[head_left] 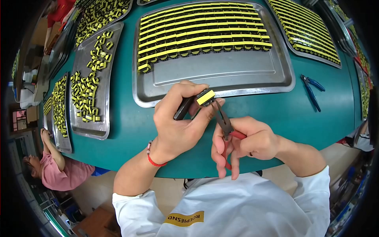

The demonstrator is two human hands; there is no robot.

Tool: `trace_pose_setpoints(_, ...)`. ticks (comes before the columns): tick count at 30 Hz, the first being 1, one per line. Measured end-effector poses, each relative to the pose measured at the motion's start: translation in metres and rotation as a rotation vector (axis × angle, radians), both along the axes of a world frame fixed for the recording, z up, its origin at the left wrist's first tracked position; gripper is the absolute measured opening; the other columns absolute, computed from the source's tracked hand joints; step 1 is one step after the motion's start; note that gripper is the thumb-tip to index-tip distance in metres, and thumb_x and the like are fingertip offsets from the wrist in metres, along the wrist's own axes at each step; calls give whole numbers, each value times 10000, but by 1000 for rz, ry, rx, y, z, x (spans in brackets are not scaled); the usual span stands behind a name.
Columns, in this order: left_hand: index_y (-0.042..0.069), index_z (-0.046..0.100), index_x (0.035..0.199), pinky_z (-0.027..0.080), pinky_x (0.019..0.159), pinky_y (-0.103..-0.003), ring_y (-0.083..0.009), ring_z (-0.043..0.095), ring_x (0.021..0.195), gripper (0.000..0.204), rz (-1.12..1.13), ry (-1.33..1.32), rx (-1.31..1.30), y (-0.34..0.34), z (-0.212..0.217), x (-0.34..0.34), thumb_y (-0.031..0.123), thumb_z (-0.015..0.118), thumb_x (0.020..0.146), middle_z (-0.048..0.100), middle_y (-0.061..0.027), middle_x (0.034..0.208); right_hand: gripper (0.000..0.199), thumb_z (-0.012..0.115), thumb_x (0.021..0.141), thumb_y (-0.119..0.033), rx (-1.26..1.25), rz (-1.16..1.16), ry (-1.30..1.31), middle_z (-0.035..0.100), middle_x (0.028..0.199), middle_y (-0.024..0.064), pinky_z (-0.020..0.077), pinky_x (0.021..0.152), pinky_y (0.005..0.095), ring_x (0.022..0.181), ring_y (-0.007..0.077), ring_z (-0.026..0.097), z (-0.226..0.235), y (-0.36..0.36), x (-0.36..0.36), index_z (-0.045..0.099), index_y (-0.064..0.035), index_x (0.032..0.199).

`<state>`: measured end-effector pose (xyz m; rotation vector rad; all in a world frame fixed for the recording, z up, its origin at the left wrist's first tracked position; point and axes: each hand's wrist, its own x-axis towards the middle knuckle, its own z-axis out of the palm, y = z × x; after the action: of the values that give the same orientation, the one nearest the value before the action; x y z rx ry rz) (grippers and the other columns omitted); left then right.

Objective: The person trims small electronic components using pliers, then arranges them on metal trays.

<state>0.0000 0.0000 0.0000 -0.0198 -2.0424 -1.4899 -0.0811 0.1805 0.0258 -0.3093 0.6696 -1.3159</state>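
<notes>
Head view, left hand (pixel 173 120): fingers pinched shut on yellow-taped transformer (pixel 206 98), above green table (pixel 272 112); black handle (pixel 182 110) against palm.
Right hand (pixel 252 138): fingers curled, partly spread, around red-handled needle-nose pliers (pixel 225 124); tips parted.
Pin work: apparently trimming or straightening; next calls for steady pinch, measured squeeze.
Pliers' tips: contact with transformer unclear.
Black handle's far end: hidden.
Outer trays: cut off.
</notes>
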Motion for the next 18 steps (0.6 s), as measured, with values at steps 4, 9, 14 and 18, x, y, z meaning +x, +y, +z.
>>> trace_pose_setpoints(4,-36,613,984,376,484,-203,-67,487,582,331,-21,50,22,2,0,-1,-112,767,701,621,-67,782,419,392,628,59,5,-13,15,597,931,240,624,604,441,838,405,679,0,-1,1,485,50,1037)
trace_pose_setpoints(9,-35,617,980,371,484,-203,-71,485,580,341,8,33,-46,1,1,-1,-116,770,685,620,-64,780,348,396,616,77,53,-36,153,588,828,222,514,431,334,685,336,653,2,-2,1,481,37,951)
trace_pose_setpoints(14,-45,580,1032,451,566,-182,-94,612,766,324,-50,-92,-39,2,0,5,-153,708,755,612,-99,923,317,400,613,81,102,-58,88,567,773,182,369,379,282,608,257,603,3,0,6,471,17,916)
trace_pose_setpoints(18,-42,579,1011,467,596,-195,-97,617,776,266,-72,-167,104,6,6,6,-112,707,789,627,-89,913,273,403,663,86,90,-90,105,575,779,152,382,396,274,594,218,584,3,-1,9,474,19,918)
